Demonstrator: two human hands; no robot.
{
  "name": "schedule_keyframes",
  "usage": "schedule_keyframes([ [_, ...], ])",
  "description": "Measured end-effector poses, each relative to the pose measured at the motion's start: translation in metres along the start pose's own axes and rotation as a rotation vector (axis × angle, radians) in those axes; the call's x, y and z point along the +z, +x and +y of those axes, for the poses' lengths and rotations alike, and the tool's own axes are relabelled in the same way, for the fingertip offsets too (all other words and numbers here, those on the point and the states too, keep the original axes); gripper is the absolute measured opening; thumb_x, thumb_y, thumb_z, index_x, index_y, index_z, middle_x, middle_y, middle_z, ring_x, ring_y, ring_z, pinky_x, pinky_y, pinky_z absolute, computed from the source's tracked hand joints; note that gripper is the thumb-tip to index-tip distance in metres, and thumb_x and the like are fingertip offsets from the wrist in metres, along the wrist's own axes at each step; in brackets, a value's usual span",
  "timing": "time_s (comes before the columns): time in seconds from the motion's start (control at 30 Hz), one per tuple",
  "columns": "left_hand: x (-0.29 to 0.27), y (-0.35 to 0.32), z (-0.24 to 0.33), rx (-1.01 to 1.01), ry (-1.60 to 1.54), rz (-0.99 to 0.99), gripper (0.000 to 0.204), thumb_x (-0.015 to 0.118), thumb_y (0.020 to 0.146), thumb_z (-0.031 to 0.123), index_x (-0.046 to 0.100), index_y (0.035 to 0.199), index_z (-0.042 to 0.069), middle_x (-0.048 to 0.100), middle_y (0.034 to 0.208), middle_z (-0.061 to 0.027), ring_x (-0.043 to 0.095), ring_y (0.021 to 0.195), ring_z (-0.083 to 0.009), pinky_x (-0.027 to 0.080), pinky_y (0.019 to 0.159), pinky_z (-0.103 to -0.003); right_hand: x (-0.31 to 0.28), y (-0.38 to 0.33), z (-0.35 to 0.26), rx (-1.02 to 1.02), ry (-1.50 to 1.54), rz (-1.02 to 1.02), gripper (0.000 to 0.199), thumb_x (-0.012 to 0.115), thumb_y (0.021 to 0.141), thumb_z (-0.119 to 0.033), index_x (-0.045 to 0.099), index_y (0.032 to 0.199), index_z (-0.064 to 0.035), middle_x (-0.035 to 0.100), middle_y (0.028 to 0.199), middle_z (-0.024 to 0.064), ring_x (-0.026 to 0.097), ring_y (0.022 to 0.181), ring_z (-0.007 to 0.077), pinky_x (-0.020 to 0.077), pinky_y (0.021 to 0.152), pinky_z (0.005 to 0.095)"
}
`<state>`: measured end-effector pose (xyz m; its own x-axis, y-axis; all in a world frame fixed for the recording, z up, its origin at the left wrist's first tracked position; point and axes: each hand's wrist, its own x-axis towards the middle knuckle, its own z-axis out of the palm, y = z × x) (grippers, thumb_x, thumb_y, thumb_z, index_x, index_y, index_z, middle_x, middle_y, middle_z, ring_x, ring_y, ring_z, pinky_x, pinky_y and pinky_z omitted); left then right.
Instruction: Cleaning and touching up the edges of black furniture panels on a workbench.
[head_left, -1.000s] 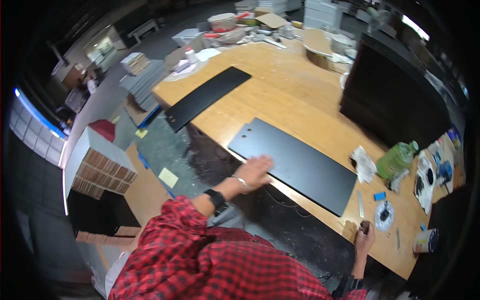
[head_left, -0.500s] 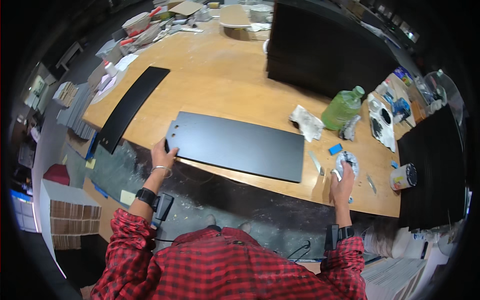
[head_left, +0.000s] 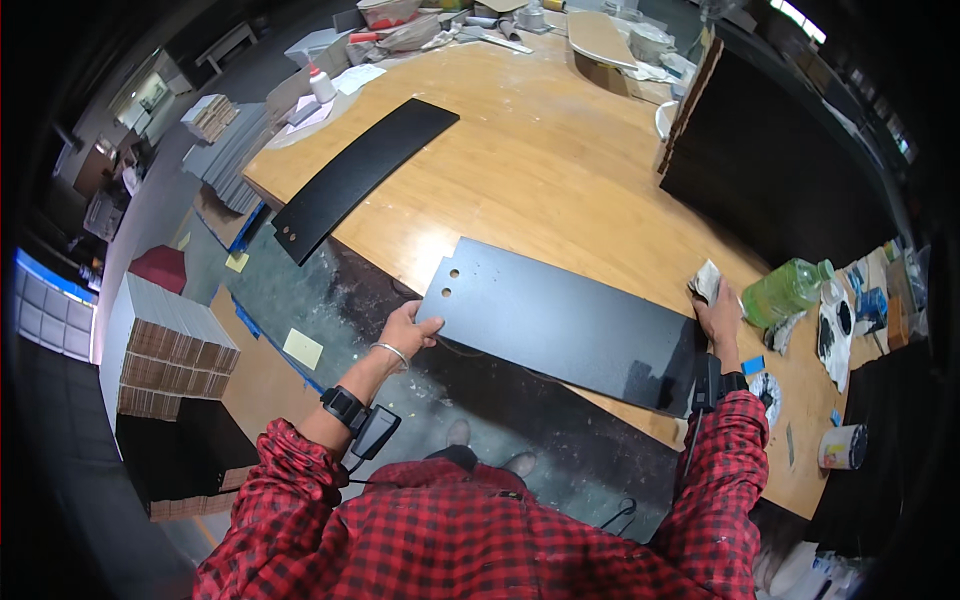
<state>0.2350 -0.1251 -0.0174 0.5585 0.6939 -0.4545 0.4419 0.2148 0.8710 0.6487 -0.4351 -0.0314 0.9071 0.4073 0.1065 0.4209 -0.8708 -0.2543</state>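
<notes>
A flat black panel (head_left: pixel 570 315) with two holes near its left end lies along the near edge of the wooden table. My left hand (head_left: pixel 413 328) grips its near left corner, thumb on top and fingers beneath. Just beyond the panel's right end, my right hand (head_left: pixel 718 322) is closed on a white, dark-stained rag (head_left: pixel 706 281). Close by on the right stands a green plastic bottle (head_left: pixel 785 292). A second black panel (head_left: pixel 368 172), slightly curved, lies farther left, its holed end reaching the table edge.
A small blue block (head_left: pixel 751 365), a round smeared dish (head_left: pixel 766 395) and a paint can (head_left: pixel 843 447) sit at the right of the wooden table (head_left: pixel 530 180). A large dark stack (head_left: pixel 780 150) stands at the back right. Stacked boards (head_left: pixel 175 345) stand on the floor at left.
My right hand has left the round dish and moved away from me to the rag, closing on it. My left hand still grips the panel corner. The view has shifted and turned.
</notes>
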Motion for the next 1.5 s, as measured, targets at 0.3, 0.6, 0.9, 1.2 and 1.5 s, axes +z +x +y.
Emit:
schedule_keyframes([
  [0.3,-0.009,0.008,0.008,-0.158,-0.234,-0.182,0.031,0.054,0.085,0.007,0.046,0.113,-0.001,0.058,0.104,-0.0118,0.060,0.091,-0.0230,0.053,0.073,-0.035,0.009,-0.063,-0.114,-0.277,0.522,0.188,0.013,0.049,0.082,-0.005,0.053,0.069,-0.0056,0.047,0.059,0.0065,0.045,0.052,0.0226,0.0379,0.048,0.0355],
  [0.6,-0.032,0.006,0.004,-0.106,-0.240,-0.299,0.032,0.053,0.084,0.004,0.045,0.115,0.000,0.059,0.103,-0.0112,0.061,0.089,-0.0224,0.055,0.070,-0.035,0.005,-0.130,-0.115,-0.216,0.119,0.002,0.051,0.047,0.081,-0.015,0.036,0.127,0.0034,0.035,0.132,0.0237,0.033,0.124,0.0360,0.0247,0.102,0.0466],
  [0.9,-0.033,0.011,0.000,-0.130,-0.267,-0.337,0.034,0.060,0.081,0.008,0.047,0.113,0.003,0.061,0.101,-0.0071,0.062,0.087,-0.0196,0.055,0.068,-0.032,0.047,-0.170,-0.239,-0.578,0.358,-0.064,0.045,0.044,0.084,-0.012,0.039,0.126,0.0017,0.040,0.130,0.0219,0.035,0.124,0.0337,0.0239,0.105,0.0438],
  [1.2,-0.029,0.013,-0.003,-0.099,-0.328,-0.307,0.033,0.054,0.084,0.006,0.046,0.115,0.001,0.060,0.103,-0.0112,0.062,0.089,-0.0226,0.055,0.073,-0.035,0.003,-0.113,-0.097,-0.080,0.178,0.154,0.028,0.043,0.082,-0.010,0.050,0.106,0.0020,0.052,0.102,0.0215,0.049,0.094,0.0364,0.0366,0.084,0.0477],
  [1.5,-0.026,0.018,-0.001,-0.134,-0.319,-0.275,0.029,0.047,0.088,0.007,0.046,0.117,0.001,0.059,0.105,-0.0122,0.061,0.091,-0.0221,0.054,0.074,-0.034,0.036,-0.250,-0.216,-0.643,0.384,-0.002,0.050,0.047,0.078,-0.012,0.039,0.126,0.0025,0.041,0.129,0.0210,0.039,0.121,0.0332,0.0248,0.105,0.0434],
])
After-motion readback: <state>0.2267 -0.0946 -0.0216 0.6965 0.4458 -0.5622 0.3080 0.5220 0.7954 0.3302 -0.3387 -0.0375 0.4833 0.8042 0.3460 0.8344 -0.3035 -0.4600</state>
